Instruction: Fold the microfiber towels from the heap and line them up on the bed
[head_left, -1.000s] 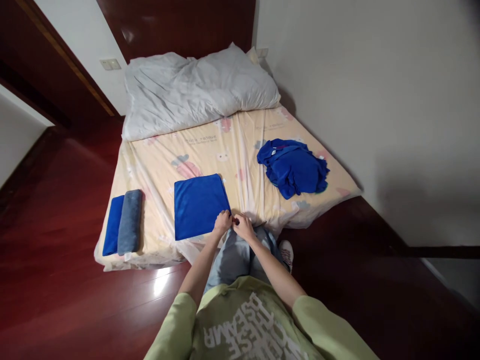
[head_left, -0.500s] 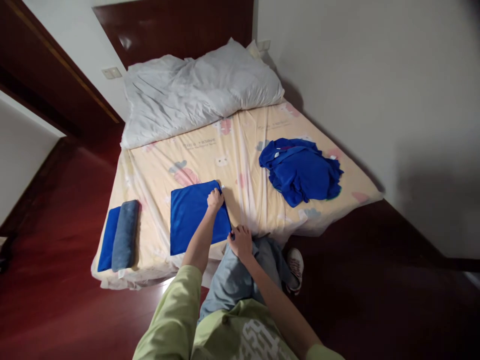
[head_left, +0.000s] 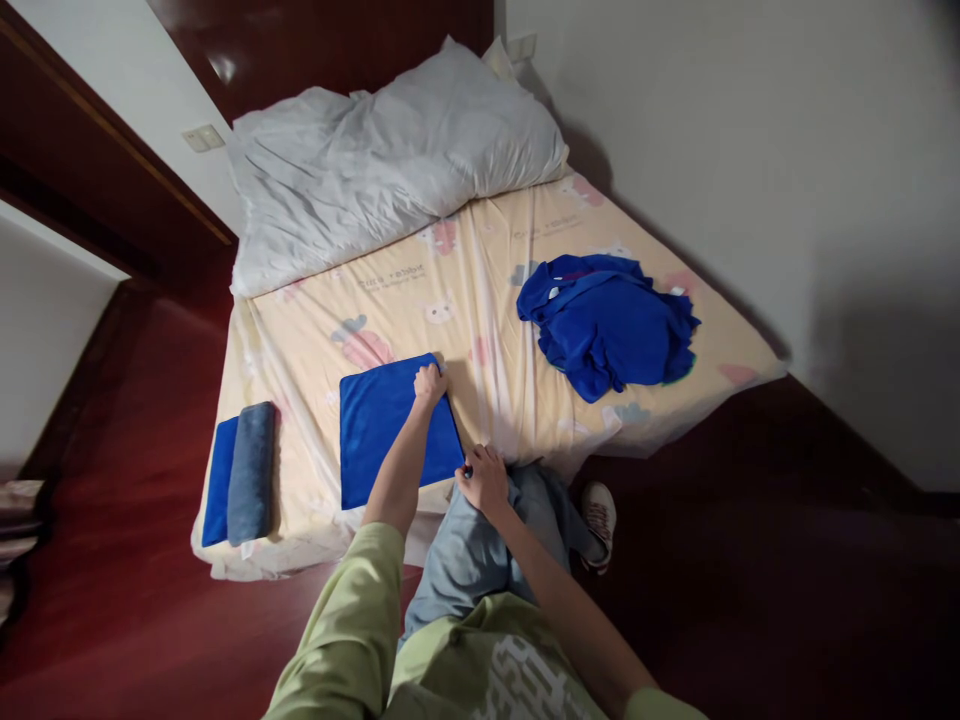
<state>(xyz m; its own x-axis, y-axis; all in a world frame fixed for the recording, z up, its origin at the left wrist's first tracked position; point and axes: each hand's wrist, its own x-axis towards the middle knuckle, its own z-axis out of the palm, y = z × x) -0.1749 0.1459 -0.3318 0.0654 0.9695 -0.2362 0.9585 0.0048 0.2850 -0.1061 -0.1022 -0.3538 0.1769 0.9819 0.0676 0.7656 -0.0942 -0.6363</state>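
Observation:
A blue towel [head_left: 382,425] lies flat as a near square on the front part of the bed. My left hand [head_left: 430,384] is closed on its far right corner. At the near right corner, by the bed's front edge, my right hand [head_left: 484,478] grips the cloth, with a bit of it showing between thumb and fingers. To the left lies a folded grey-blue towel [head_left: 252,472], partly over a folded blue cloth [head_left: 218,480]. Over on the right side of the bed is a crumpled heap of blue cloths [head_left: 607,322].
Across the head of the bed [head_left: 300,335] lies a long white pillow [head_left: 390,165]. A wall [head_left: 720,150] runs along the right side. Dark red floor [head_left: 135,450] surrounds the front and left, and my legs stand against the front edge.
Both hands keep their hold on the towel's right corners, and the towel stays flat. The camera view has shifted slightly.

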